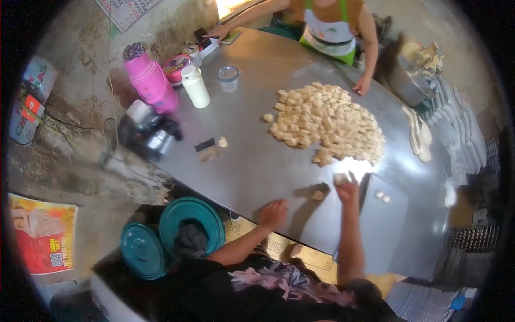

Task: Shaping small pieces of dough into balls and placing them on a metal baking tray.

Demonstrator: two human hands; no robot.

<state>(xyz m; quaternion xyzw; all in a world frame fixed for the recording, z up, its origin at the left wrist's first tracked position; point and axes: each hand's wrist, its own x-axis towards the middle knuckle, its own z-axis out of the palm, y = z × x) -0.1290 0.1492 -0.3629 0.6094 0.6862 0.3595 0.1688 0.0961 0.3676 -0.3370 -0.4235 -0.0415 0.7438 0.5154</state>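
Right hand point(346, 190) pinches a lump point(339, 178) beside dough pile point(327, 121); left hand point(273, 214) apart, grip unclear.

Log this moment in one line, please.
right hand: at dough piece, grip unclear | left hand: at near edge of metal table | dough pile: on table, beyond hands | co-worker: across table

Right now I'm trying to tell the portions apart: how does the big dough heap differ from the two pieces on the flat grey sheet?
The dough heap is many lumps crowded together; the two pieces are only a pair. The heap lies on the metal table, the two pieces on the flat grey sheet. The heap looks tan, the two pieces paler. Both consist of small lumps.
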